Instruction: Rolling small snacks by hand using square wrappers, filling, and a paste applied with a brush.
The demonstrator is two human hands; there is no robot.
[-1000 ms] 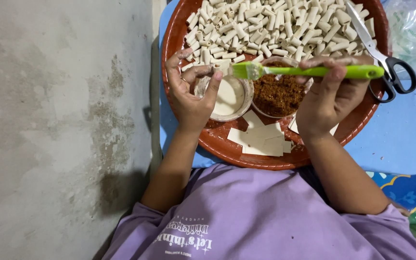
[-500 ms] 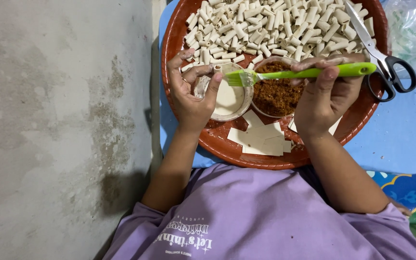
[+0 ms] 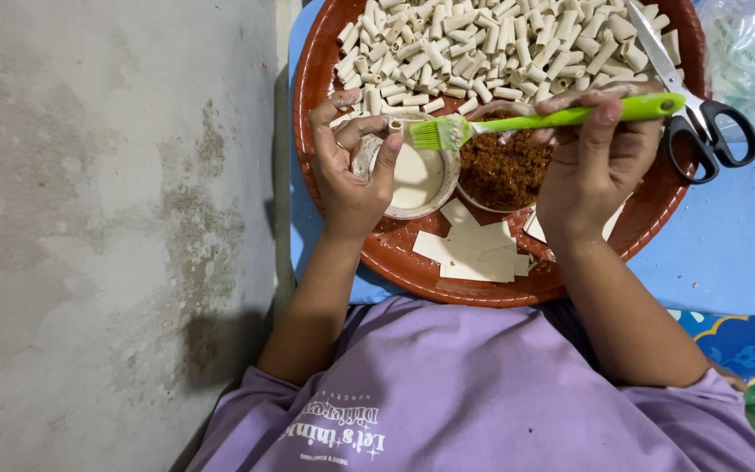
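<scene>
A green pastry brush (image 3: 552,118) with a long lime handle and pale green bristles lies level above a round red-brown tray (image 3: 325,65), its bristles over the rim of a small clear cup of cream-coloured liquid (image 3: 417,175). The right hand (image 3: 592,166) has its grip pinched shut on the brush handle, thumb and fingers wrapped around it near the middle. The left hand (image 3: 351,170) holds a small pale rolled piece (image 3: 395,125) between fingertips just above the cup, its grip closed on that roll and touching the cup's rim. Beside the cup sits a clear bowl of reddish-brown filling (image 3: 500,170). Flat pale wrapper squares (image 3: 474,249) lie on the tray's near side; many finished rolls (image 3: 482,44) fill the far side, with black-handled scissors (image 3: 701,122) at the right.
</scene>
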